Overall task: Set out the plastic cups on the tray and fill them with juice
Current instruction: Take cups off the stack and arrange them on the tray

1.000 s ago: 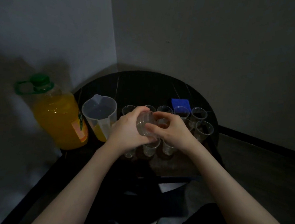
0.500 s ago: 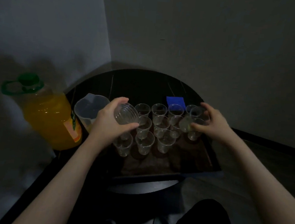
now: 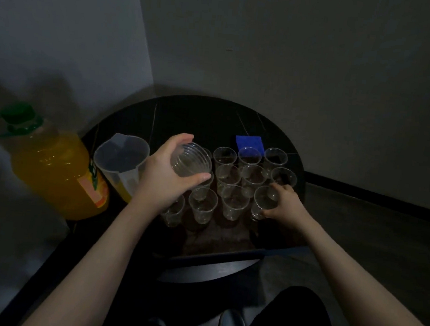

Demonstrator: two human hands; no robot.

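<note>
Right hand (image 3: 284, 204) grips a cup (image 3: 263, 202) at the tray's (image 3: 227, 244) 3 o'clock; set it upright, clear of neighbours, while left hand (image 3: 167, 177) clasps the stack (image 3: 190, 160)

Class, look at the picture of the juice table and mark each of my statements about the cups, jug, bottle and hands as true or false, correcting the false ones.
1. The left hand holds a stack of cups tilted on its side. True.
2. The juice bottle has its green cap off. False: the cap is on.
3. The right hand grips a cup standing on the tray. True.
4. The cups on the tray are full of juice. False: they look empty.
5. The plastic jug stands right of the cups. False: it stands left of them.
</note>
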